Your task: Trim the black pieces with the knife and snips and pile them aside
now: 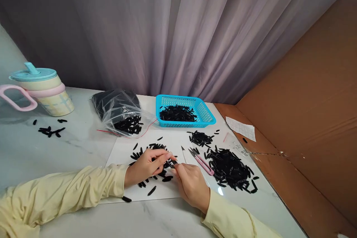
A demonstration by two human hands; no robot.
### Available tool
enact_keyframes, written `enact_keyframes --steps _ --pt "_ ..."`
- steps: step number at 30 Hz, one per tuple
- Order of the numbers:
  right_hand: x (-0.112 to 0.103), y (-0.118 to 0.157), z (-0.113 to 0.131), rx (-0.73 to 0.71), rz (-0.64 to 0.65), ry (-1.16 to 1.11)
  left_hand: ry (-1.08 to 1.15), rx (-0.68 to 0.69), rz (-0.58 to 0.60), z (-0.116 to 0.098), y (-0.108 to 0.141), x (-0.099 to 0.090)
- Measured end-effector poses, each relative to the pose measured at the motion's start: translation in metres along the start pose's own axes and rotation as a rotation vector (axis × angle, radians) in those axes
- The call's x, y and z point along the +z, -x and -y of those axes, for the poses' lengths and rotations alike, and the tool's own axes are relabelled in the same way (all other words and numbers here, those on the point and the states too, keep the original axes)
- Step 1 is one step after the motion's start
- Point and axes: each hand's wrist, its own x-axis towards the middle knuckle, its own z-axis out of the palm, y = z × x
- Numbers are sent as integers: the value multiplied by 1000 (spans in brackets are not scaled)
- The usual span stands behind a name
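My left hand (149, 164) and my right hand (194, 186) meet over a white sheet (119, 160). Between their fingertips is a small black elongated piece (173, 163), pinched from both sides; the fingers partly cover it. Below and behind my left hand lies a loose pile of similar black pieces (136, 155), some of it hidden by the hand. Just right of my hands, pink-handled thread snips (205, 164) rest with their blades pointing away from me. A thin pointed tool (183, 151) lies beside them, its lower part hidden.
A blue basket (205, 113) holding black pieces stands at the back, beside an open clear bag (117, 109) of more. Two black heaps (230, 169) lie right. At left are a lidded cup (54, 98) and scattered pieces (51, 131). A paper slip (241, 129) lies near cardboard.
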Motion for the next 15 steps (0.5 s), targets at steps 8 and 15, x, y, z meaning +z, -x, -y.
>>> enact_keyframes --steps 8,15 --pt "1 0 -2 69 -52 -80 -125 110 -47 0 6 1" --pt "1 -2 -4 158 -152 -61 32 -17 -99 3 -1 -2"
